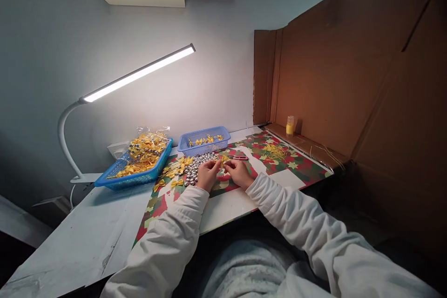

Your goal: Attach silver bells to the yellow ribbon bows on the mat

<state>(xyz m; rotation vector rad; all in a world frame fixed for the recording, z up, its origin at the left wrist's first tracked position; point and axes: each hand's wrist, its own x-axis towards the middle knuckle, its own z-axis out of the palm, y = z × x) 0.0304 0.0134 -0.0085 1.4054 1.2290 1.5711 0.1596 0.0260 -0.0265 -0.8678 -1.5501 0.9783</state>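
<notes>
Both hands meet over the patterned mat [240, 182], their fingertips pinched on a small yellow bow [224, 160]. My left hand [208, 174] grips its left side, and my right hand [239, 173] has its right side between thumb and finger. Silver beads [191, 174] are heaped just left of my left hand. Loose yellow bows [177, 183] and yellow ribbon pieces lie farther left on the mat. A red cutter-like tool [240, 158] rests behind my right hand. Fine details of the held bow are too small to make out.
Behind the beads stands a blue-violet basket [204, 150] holding some yellow bows. A blue basket [129, 179] heaped with yellow bows is at left, near a lit lamp [139, 73]. Yellow ties [274, 151] and a small yellow bottle [289, 126] are at right, beside a cardboard wall [324, 74].
</notes>
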